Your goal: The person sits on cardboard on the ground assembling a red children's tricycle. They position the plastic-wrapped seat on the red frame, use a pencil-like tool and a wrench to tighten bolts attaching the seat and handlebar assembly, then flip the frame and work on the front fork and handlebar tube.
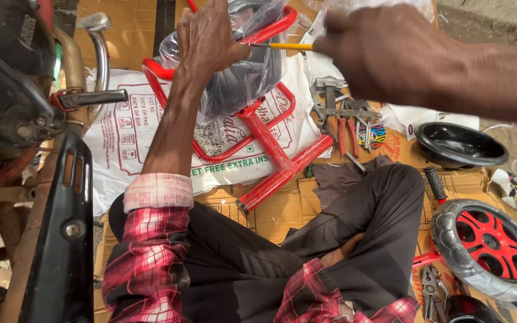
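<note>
Nearest to us, we see our crossed legs in dark trousers (354, 239) and the red checked sleeves (148, 263) of our shirt, as we sit on flattened cardboard (282, 209) on the ground. Just beside our right knee lies a grey wheel with red spokes (489, 245), and a little behind it a black bowl (459, 143). In front of the legs, a red tube frame (270, 149) rests on a white printed sack (121, 131), with pliers and a hammer (342, 113) near it. Further up, our left hand (207, 39) is closed on the frame, where a grey plastic bag (240, 78) wraps it. Our right hand (384, 51) is closed around the handle of a yellow screwdriver (282, 46), whose tip touches the left hand's side of the frame. At far left stands a part of a motorcycle (25, 119).
</note>
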